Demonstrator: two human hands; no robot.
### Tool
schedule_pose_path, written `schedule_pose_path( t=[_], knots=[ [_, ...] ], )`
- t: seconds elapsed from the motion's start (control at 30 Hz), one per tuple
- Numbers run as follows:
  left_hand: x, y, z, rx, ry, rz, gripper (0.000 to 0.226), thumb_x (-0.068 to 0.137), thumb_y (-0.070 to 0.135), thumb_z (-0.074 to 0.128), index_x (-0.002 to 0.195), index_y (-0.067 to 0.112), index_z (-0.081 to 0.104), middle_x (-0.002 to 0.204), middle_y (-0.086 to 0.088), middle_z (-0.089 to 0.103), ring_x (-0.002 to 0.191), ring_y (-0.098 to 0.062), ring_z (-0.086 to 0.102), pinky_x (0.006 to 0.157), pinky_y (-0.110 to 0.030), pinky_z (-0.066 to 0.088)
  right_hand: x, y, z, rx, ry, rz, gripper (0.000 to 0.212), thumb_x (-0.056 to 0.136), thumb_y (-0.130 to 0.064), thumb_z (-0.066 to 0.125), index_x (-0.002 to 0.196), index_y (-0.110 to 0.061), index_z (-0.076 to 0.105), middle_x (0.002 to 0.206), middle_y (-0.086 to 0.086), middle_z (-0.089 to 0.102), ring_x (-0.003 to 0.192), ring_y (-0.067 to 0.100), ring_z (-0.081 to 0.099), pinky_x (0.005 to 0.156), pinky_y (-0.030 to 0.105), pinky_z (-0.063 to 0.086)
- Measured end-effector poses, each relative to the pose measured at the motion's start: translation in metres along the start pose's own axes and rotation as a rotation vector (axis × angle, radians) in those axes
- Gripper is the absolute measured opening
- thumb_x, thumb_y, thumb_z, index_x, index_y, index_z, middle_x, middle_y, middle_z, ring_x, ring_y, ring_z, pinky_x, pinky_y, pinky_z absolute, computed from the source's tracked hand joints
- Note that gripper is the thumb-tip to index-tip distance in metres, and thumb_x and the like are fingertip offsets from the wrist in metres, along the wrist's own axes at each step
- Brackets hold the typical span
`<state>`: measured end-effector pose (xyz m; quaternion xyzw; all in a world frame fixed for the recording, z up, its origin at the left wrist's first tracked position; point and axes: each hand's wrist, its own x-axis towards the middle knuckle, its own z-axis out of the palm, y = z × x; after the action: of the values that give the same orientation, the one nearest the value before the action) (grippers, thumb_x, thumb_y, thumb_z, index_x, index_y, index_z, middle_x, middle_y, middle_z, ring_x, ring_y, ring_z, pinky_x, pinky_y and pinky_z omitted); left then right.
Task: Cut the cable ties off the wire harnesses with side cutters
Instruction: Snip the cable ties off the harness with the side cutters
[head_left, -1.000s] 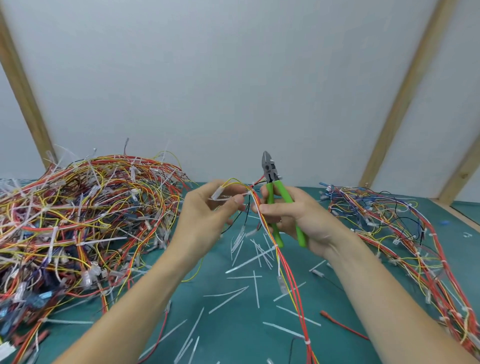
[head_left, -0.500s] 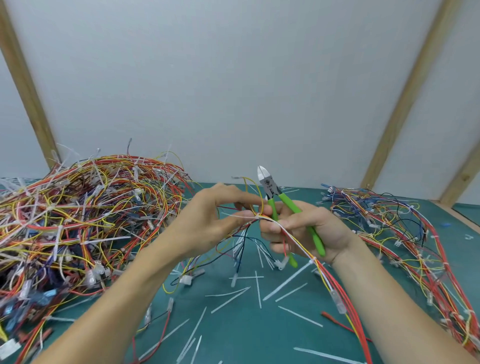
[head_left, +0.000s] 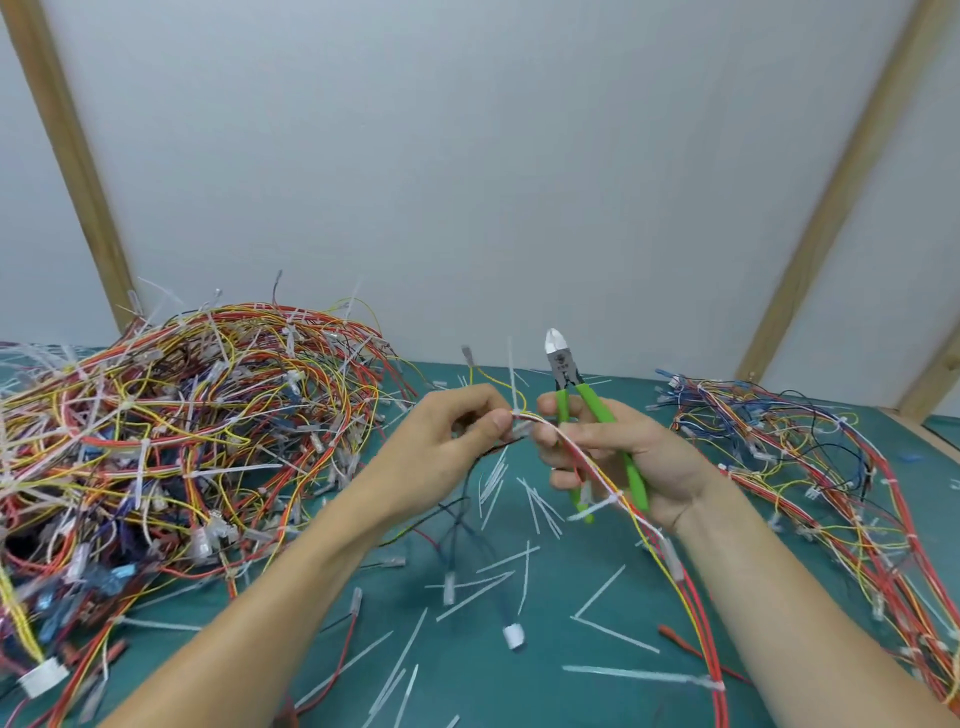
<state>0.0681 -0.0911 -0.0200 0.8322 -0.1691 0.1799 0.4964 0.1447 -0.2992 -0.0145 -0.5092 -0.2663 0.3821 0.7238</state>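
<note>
In the head view, the left hand (head_left: 441, 447) pinches a thin bundle of red, yellow and white wires, the wire harness (head_left: 597, 470), between thumb and forefinger, closed on it just left of a small white cable tie (head_left: 521, 427) whose tail stands upright from the bundle. The right hand (head_left: 631, 462) is just beside it, the fingertips of the two hands near each other but apart. It is curled round the green-handled steel side cutters (head_left: 576, 405) and also presses the same harness against its fingers. The cutters point up and slightly away from the person, the blades raised above both hands and apparently closed, though that is too small to be certain. The harness runs from the left hand's pinch rightwards and down across the right palm, then trails toward the near right of the green desk (head_left: 467, 670); a second white tie (head_left: 605, 501) sits on it lower down, by the right hand's little finger. The upper tie lies between the hands and below the blades, so the right hand is the nearer. It would need to tip the cutter nose down and leftwards, across the bundle's long axis, to reach it. Cut white tie tails (head_left: 519, 571) litter the desk, with a large wire pile (head_left: 171, 431) at left and a smaller pile (head_left: 810, 467) at right.
</note>
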Motion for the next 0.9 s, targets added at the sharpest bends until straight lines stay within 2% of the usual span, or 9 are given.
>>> schedule_pose_path(
  t=[0.07, 0.13, 0.17, 0.23, 0.33, 0.43, 0.6, 0.9],
  knots=[
    [0.001, -0.004, -0.007, 0.005, 0.028, -0.083, 0.027, 0.101, 0.025, 0.056, 0.077, 0.015, 0.064, 0.059, -0.010, 0.039, 0.060, -0.013, 0.036, 0.058, -0.027, 0.032, -0.003, -0.013, 0.000, -0.474, 0.248, 0.021, 0.020, 0.089, -0.014, 0.077, 0.107, -0.012, 0.067, 0.092, 0.007, 0.072, 0.068, 0.015, 0.060, 0.066, 0.029, 0.053],
    [0.002, -0.007, -0.011, 0.035, 0.065, -0.170, 0.029, 0.102, 0.020, 0.058, 0.075, 0.016, 0.067, 0.054, -0.002, 0.035, 0.054, -0.013, 0.033, 0.053, -0.026, 0.031, -0.009, -0.028, -0.003, -0.920, 0.440, -0.031, 0.016, 0.090, -0.026, 0.079, 0.104, -0.020, 0.074, 0.086, -0.001, 0.074, 0.071, 0.015, 0.065, 0.074, 0.032, 0.055],
    [0.002, -0.008, -0.012, 0.058, 0.075, -0.203, 0.029, 0.101, 0.020, 0.059, 0.075, 0.016, 0.069, 0.050, 0.007, 0.034, 0.050, -0.011, 0.030, 0.050, -0.025, 0.027, -0.013, -0.035, -0.004, -1.061, 0.473, -0.071, 0.017, 0.089, -0.030, 0.080, 0.104, -0.024, 0.075, 0.085, -0.005, 0.075, 0.073, 0.018, 0.067, 0.077, 0.036, 0.055],
    [0.003, -0.007, -0.012, 0.100, 0.076, -0.237, 0.028, 0.100, 0.022, 0.060, 0.077, 0.015, 0.073, 0.042, 0.010, 0.031, 0.045, -0.008, 0.024, 0.046, -0.021, 0.019, -0.023, -0.047, -0.003, -1.300, 0.455, -0.110, 0.021, 0.086, -0.037, 0.081, 0.105, -0.031, 0.076, 0.087, -0.005, 0.075, 0.083, 0.024, 0.069, 0.082, 0.040, 0.054],
    [0.004, -0.006, -0.010, 0.173, 0.059, -0.240, 0.025, 0.098, 0.030, 0.064, 0.078, 0.020, 0.076, 0.042, 0.009, 0.032, 0.044, -0.009, 0.025, 0.044, -0.022, 0.020, -0.030, -0.053, 0.005, -1.577, 0.465, -0.060, 0.031, 0.080, -0.037, 0.082, 0.109, -0.041, 0.075, 0.094, -0.007, 0.076, 0.093, 0.019, 0.066, 0.082, 0.033, 0.053],
    [0.003, -0.003, -0.006, 0.232, 0.058, -0.211, 0.023, 0.094, 0.036, 0.069, 0.078, 0.022, 0.078, 0.045, 0.007, 0.036, 0.046, -0.010, 0.028, 0.045, -0.022, 0.023, -0.030, -0.052, 0.012, -1.676, 0.476, -0.035, 0.038, 0.078, -0.029, 0.076, 0.112, -0.044, 0.074, 0.096, -0.010, 0.075, 0.095, 0.017, 0.064, 0.082, 0.036, 0.056],
    [0.003, -0.003, -0.005, 0.271, 0.071, -0.164, 0.022, 0.091, 0.039, 0.072, 0.080, 0.021, 0.079, 0.047, 0.006, 0.037, 0.048, -0.010, 0.027, 0.045, -0.021, 0.026, -0.027, -0.049, 0.016, -1.740, 0.412, -0.016, 0.036, 0.078, -0.027, 0.071, 0.111, -0.042, 0.071, 0.094, -0.011, 0.068, 0.092, 0.018, 0.062, 0.081, 0.043, 0.056],
    [0.004, -0.003, -0.003, 0.347, 0.080, -0.136, 0.018, 0.091, 0.036, 0.073, 0.079, 0.024, 0.080, 0.046, 0.008, 0.046, 0.048, -0.010, 0.038, 0.047, -0.017, 0.031, -0.021, -0.043, 0.019, -1.724, 0.435, -0.039, 0.032, 0.081, -0.034, 0.074, 0.111, -0.046, 0.073, 0.098, -0.013, 0.073, 0.096, 0.019, 0.063, 0.083, 0.040, 0.057]
  ],
)
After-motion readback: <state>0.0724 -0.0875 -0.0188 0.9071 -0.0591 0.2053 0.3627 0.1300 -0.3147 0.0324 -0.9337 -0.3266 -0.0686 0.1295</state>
